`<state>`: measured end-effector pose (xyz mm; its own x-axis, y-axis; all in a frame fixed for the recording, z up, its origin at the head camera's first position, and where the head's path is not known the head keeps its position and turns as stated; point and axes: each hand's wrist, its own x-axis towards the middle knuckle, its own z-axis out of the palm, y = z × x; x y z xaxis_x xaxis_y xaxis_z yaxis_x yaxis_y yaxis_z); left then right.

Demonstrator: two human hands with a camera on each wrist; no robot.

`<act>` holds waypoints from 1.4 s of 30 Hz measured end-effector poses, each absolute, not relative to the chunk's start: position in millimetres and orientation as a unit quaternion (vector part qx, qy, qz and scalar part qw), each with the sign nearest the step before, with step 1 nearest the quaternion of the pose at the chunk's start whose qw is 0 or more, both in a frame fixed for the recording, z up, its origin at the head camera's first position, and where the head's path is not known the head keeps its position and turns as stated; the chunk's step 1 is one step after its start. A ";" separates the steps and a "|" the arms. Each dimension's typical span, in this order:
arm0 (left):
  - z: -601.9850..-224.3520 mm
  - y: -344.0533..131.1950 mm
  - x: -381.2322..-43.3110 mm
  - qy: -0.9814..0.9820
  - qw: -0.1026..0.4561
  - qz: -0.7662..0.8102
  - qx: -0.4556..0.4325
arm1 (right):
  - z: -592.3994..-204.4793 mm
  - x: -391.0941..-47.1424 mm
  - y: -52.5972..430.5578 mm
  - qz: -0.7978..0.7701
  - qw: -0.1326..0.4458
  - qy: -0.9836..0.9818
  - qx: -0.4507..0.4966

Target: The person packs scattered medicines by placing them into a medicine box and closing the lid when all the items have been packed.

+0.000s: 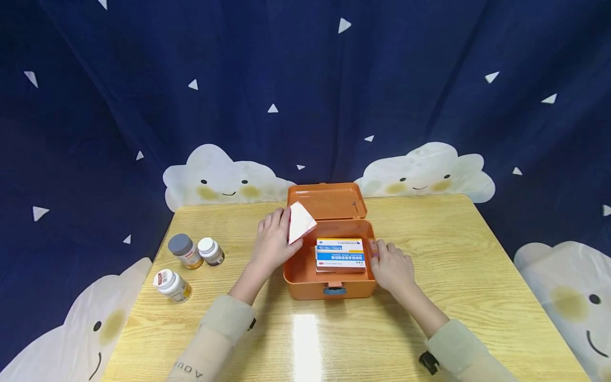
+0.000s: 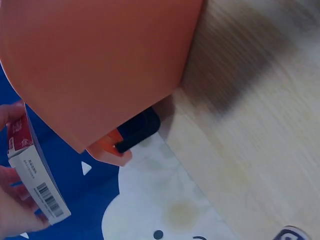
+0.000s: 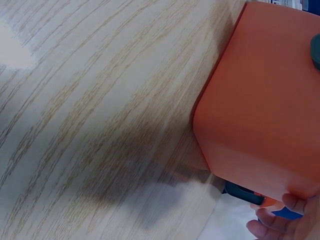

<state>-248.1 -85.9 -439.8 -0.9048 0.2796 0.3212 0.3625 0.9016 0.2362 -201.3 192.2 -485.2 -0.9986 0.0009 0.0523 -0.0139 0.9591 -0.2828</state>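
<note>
My left hand holds a small red-and-white medicine box, tilted, above the left rim of an orange storage case. In the left wrist view, a barcode shows on the white end of that medicine box, with fingers on its far side. The case stands with its lid leaning back. Inside lies a blue-and-white medicine box, on top of another box mostly hidden beneath it. My right hand grips the case's right wall, fingers at the rim; the right wrist view shows fingertips at the wall's edge.
Left of the case are three pill bottles: one with a grey cap, a small white-capped one, and a white one with a red-marked lid. A blue latch sits on the case front. Behind the wooden table hangs a dark blue curtain.
</note>
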 end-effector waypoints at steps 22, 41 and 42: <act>-431.2 -38.7 -264.6 -0.952 0.040 -0.042 -0.302 | -482.9 -200.7 191.0 0.147 0.028 -0.989 0.003; -439.2 -7.0 -271.5 -0.930 -0.010 0.006 -0.368 | -483.7 -201.8 191.7 0.145 0.021 -0.989 0.003; -439.9 -5.5 -271.5 -0.929 -0.015 0.008 -0.369 | -483.8 -201.7 191.7 0.145 0.023 -0.989 0.004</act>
<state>-271.5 -5.5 -439.9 -0.7270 0.6858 -0.0337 0.6863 0.7273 -0.0039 -201.7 191.7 -483.8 -0.9989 -0.0013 0.0464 -0.0146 0.9581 -0.2861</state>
